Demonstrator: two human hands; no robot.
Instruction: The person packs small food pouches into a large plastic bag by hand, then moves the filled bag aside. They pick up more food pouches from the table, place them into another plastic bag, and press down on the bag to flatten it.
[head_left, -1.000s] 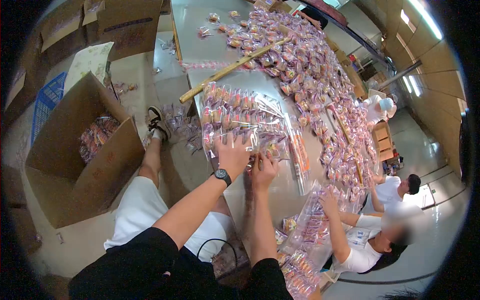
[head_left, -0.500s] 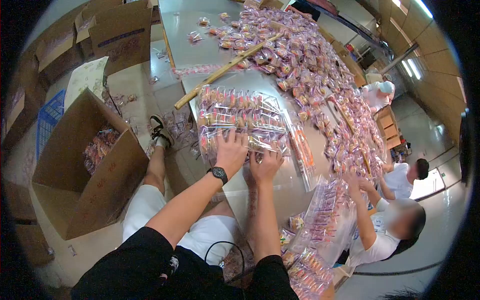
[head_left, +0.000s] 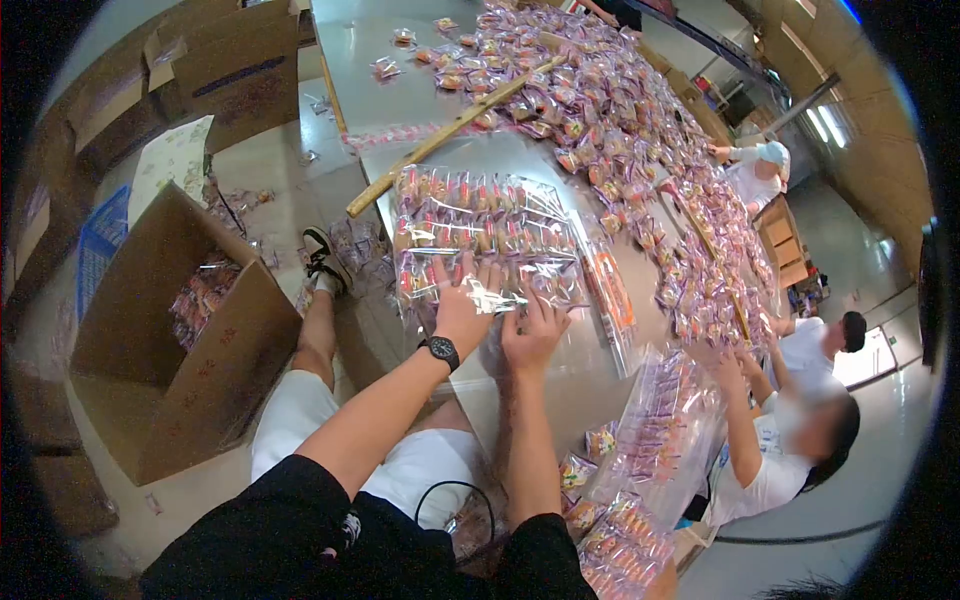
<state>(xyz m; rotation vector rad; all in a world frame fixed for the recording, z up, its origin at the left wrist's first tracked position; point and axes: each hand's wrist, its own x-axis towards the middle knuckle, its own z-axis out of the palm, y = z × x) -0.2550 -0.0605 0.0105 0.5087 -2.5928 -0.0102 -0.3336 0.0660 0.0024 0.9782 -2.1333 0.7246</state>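
A large clear plastic bag [head_left: 485, 235] lies flat on the metal table, packed with rows of small individually wrapped snacks that look like cakes or biscuits. My left hand [head_left: 466, 312], with a black watch at its wrist, rests on the near row with the fingers stretched out. Beside it, my right hand [head_left: 532, 335] touches the bag's near right edge, its fingers apart and slightly bent. Glare on the film hides part of the near row.
A long wooden stick [head_left: 455, 135] lies beyond the bag, against a big heap of wrapped snacks [head_left: 590, 120]. Flat orange-printed plastic packaging [head_left: 608, 290] is at the right. A co-worker [head_left: 770, 450] handles another filled bag [head_left: 665, 410]. An open cardboard box [head_left: 225, 375] stands on the floor at left.
My fingers have shifted slightly over the near row, and the film there catches more glare. The co-worker's hands at the right have moved a little.
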